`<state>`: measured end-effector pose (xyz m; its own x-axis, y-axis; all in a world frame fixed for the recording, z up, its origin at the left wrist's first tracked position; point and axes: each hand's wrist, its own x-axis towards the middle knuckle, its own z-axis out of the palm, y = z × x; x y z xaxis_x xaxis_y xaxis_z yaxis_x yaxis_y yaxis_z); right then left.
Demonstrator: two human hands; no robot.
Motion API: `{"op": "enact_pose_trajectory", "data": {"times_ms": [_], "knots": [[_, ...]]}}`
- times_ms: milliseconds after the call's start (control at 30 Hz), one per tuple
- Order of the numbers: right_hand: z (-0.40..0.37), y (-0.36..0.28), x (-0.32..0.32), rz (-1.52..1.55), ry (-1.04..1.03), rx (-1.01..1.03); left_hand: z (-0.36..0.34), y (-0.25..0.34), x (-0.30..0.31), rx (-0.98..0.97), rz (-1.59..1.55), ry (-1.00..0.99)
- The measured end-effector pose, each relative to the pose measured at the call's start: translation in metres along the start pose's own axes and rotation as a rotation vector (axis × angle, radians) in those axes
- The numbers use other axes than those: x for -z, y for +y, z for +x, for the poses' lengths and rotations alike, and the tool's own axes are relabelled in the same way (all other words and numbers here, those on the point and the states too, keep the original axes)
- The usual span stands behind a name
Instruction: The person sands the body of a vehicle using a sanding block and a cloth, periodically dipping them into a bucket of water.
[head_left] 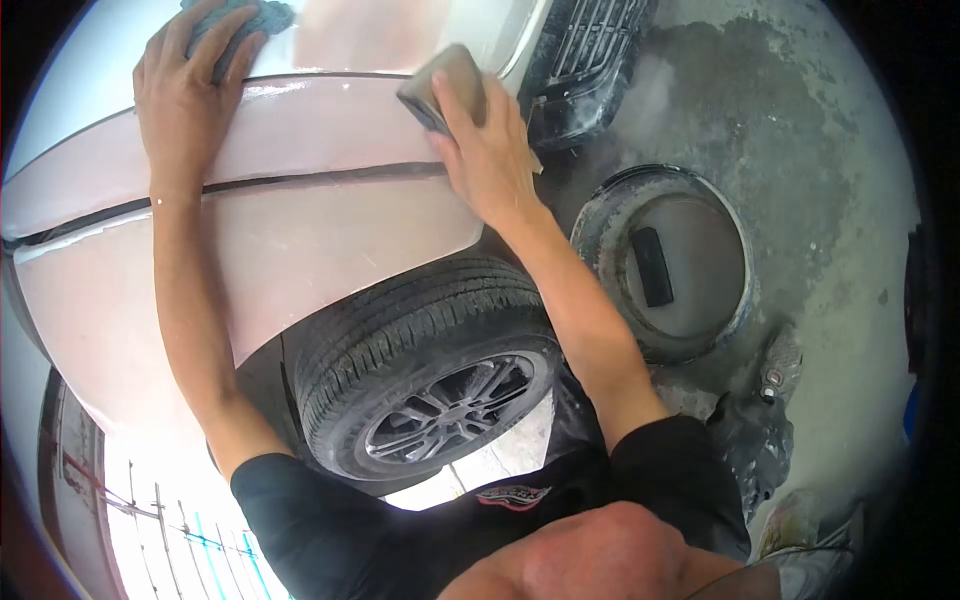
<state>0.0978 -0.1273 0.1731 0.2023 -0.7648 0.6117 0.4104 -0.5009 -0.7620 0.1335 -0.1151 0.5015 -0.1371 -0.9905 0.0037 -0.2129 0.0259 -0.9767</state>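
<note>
My left hand (190, 100) presses a bunched blue-green cloth (265, 20) against the white hood (300, 55), near its seam with the fender. In my right hand (495, 160) is a grey-brown sanding block (460, 70), its flat side down on the car across that same seam. The fender (340, 225) below is dull pinkish, and a wet sheen shows along the hood's edge. A reddish patch (370, 30) marks the hood between my hands. The underside of the block is hidden.
Under the fender, the front wheel (430, 370) stands close to my chest. A round tub (745, 250) of murky water, with a black block (652, 267) in it, sits on the wet concrete floor (830, 190) to the right. The dark grille (600, 40) is beyond my right hand.
</note>
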Motion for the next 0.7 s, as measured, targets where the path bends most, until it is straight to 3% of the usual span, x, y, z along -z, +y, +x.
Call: {"op": "enact_pose_trajectory", "data": {"times_ms": [67, 133, 233, 333, 433, 600, 700], "knots": [[0.009, 0.013, -0.002, 0.026, -0.065, -0.058, -0.002, 0.001, -0.001, -0.001, -0.008, -0.010], [0.073, 0.032, 0.009, 0.069, -0.135, -0.154, 0.000, 0.002, -0.001, 0.000, -0.016, -0.007], [0.116, 0.036, 0.023, 0.005, -0.063, -0.144, 0.001, 0.000, -0.003, -0.026, -0.026, 0.005], [0.031, 0.029, -0.006, 0.024, -0.031, -0.002, 0.001, 0.004, 0.001, 0.017, -0.039, -0.002], [-0.001, 0.014, -0.001, 0.020, -0.022, 0.021, 0.001, 0.002, 0.000, 0.001, 0.006, -0.003], [0.101, 0.031, 0.019, 0.043, -0.053, -0.116, -0.002, 0.003, -0.001, 0.002, -0.016, -0.013], [0.064, 0.026, 0.007, 0.059, -0.001, -0.083, -0.003, 0.001, -0.003, 0.001, -0.011, 0.000]]}}
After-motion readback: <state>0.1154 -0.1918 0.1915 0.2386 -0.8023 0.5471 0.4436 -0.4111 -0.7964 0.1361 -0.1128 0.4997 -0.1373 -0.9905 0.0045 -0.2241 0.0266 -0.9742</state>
